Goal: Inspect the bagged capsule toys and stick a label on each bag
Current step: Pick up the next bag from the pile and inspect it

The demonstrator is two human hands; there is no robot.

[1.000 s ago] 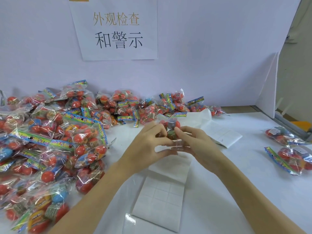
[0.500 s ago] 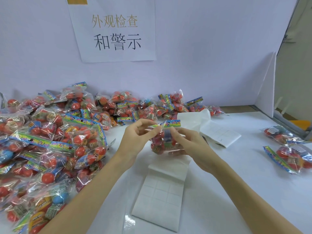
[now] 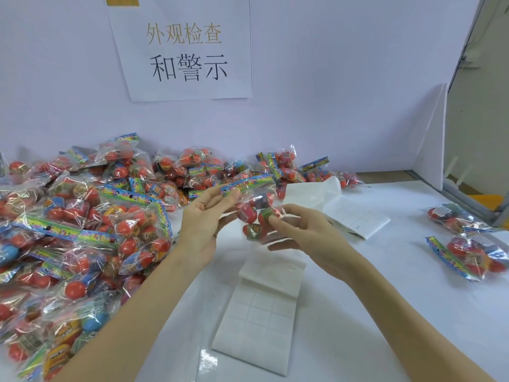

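Red capsules in clear bags form the large unlabelled pile (image 3: pixel 82 230) filling the left of the frame. White label sheets (image 3: pixel 259 318) lie at lower centre. Two bags (image 3: pixel 468 238), apparently finished and bearing white labels, are seen at the right edge; most of the work is judged outstanding. At centre, one bag (image 3: pixel 256 208) is held raised: its printed header is pinched by the left hand (image 3: pixel 203 221), its body gripped by the right hand (image 3: pixel 305 235). No label is visible on it.
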